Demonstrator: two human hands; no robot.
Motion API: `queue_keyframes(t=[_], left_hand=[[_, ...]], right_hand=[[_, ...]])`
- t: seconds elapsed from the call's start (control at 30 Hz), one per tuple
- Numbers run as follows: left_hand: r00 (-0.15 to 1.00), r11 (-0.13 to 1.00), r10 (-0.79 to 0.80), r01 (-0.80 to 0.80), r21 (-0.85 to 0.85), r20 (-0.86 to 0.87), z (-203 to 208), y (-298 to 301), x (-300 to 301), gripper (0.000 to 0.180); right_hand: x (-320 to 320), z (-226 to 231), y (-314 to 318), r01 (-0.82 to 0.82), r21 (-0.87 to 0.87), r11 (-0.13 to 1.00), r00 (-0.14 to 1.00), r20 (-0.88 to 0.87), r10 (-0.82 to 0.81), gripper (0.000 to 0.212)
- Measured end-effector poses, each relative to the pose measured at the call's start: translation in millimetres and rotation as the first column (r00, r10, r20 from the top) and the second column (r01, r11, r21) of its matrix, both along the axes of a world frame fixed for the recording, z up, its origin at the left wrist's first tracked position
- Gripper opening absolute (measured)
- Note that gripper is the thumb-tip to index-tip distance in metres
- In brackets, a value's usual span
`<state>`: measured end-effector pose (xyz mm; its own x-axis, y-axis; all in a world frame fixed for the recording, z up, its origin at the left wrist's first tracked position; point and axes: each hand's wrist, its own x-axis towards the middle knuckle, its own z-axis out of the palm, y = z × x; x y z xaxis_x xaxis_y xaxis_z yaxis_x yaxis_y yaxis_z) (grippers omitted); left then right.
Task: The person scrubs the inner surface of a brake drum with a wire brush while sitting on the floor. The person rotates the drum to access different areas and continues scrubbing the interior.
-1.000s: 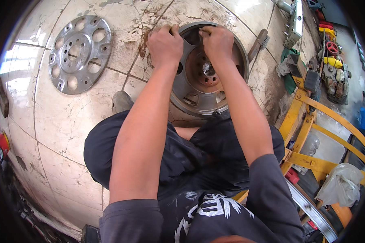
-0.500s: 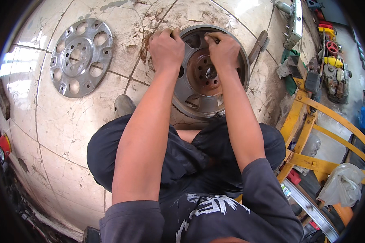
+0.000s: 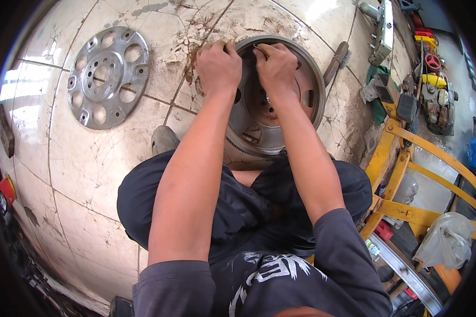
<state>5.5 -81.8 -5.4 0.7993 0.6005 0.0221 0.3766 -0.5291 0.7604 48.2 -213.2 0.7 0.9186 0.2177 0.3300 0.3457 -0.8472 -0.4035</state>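
Note:
A large, round grey flywheel (image 3: 252, 111) with a toothed edge, cutouts and a rusty brown centre lies in front of my crossed legs. My left hand (image 3: 219, 67) is closed over its left rim. Over the upper part of its face, my right hand (image 3: 277, 68) has its fingers curled and pinched. A small dark bit shows by those fingertips, too hidden to name. On the floor to the left lies a shiny flat metal disc (image 3: 120, 71) with large round holes and a ring of small ones, touched by neither hand.
A wire brush (image 3: 335, 66) with a wooden handle lies against the flywheel's right side. Further right stand a yellow metal frame (image 3: 391, 153), a plastic bag (image 3: 449, 240) and assorted metal parts. Cracked, stained floor tiles (image 3: 90, 169) spread to the left.
My right hand has moved left across the flywheel's upper face, toward my left hand. The left hand stays on the rim. The flywheel appears slightly turned.

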Motion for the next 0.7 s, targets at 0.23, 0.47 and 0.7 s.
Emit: queue_keyframes(t=[0.23,0.47,0.7], left_hand=[[0.999,1.0,0.013,-0.013,0.005,0.053,-2,2,4,0.035],[0.999,0.997,-0.009,0.006,-0.074,-0.049,5,1,0,0.035],[0.997,0.998,-0.034,0.029,-0.062,-0.073,5,2,2,0.035]], right_hand=[[-13,-1,3,0.226,0.171,0.959,0.974,-0.043,-0.222,0.017],[-4,1,-4,0.178,0.041,0.983,0.984,-0.006,-0.178,0.019],[6,-2,-5,0.123,-0.06,0.991,0.992,0.014,-0.122,0.017]])
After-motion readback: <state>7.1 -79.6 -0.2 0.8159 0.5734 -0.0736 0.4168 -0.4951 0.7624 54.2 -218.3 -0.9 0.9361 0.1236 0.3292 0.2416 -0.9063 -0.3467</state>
